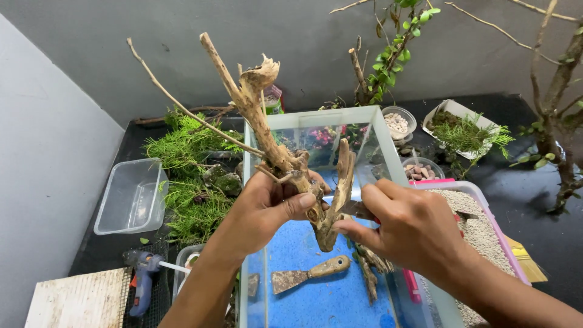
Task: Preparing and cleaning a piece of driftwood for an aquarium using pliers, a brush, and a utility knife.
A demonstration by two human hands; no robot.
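Driftwood branch (273, 146) is up in the air right over the glass tank (316, 118), not resting on anything. Its long axis runs from the stubby forked bottom, which hangs just above the blue sand (316, 297), up and away toward the far-left corner of the tank, with thin twigs fanning out left at the top. My left hand (264, 209) is wrapped around the lower trunk, thumb pressed across the front, so that's the hand actually carrying it. My right hand (413, 228) comes in from the right side, fingers pressed together and pinching a small dark piece of wood (358, 211) against the right prong of the fork. So the branch sits between both hands, left one closer to its middle.

Inside the tank: blue sand on the bottom, a rusty scraper with a wooden handle (306, 276) lying flat near the front, and another gnarly wood piece (370, 267) along the right wall.

Just right of the tank there's a pink-rimmed tub of pale gravel (486, 237). Left of it, an empty clear plastic box (130, 197) and green feathery plants (188, 182). A blue glue gun (144, 276) lies at the front-left of the black table (546, 237). Small bowls of pebbles (398, 124) sit behind the tank.
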